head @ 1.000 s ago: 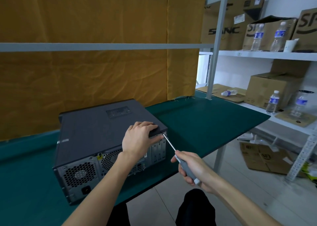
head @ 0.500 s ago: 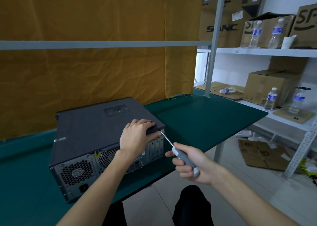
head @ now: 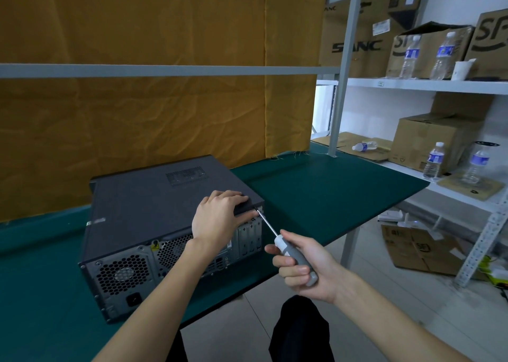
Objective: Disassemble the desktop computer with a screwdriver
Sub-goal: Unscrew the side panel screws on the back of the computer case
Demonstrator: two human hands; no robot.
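nearest, right hand (head: pixel 305 268) wrapped around the grey-and-white handle of a screwdriver (head: pixel 294 257), fingers curled tight, thumb along the top. shaft angled up and left, tip set at the upper right corner of the rear panel of the desktop computer (head: pixel 154 210), just beside the left thumb. a little further in, left hand (head: pixel 217 218) laid over the rear top edge of the case, palm on the dark lid, fingers bent down over the right corner and gripping it. computer lying flat on the green bench (head: pixel 330 196), left of centre, rear panel facing the viewer: honeycomb fan grille and power socket at lower left, expansion slot covers at right, small vent on the lid. beyond, an orange cloth (head: pixel 154 114) hanging behind the bench, crossed by a grey rail (head: pixel 165 70). far right, white shelving (head: pixel 428 85) carrying cardboard boxes (head: pixel 434 139), water bottles (head: pixel 434 159) and a white cup (head: pixel 461 70); another box on the tiled floor (head: pixel 371 306).
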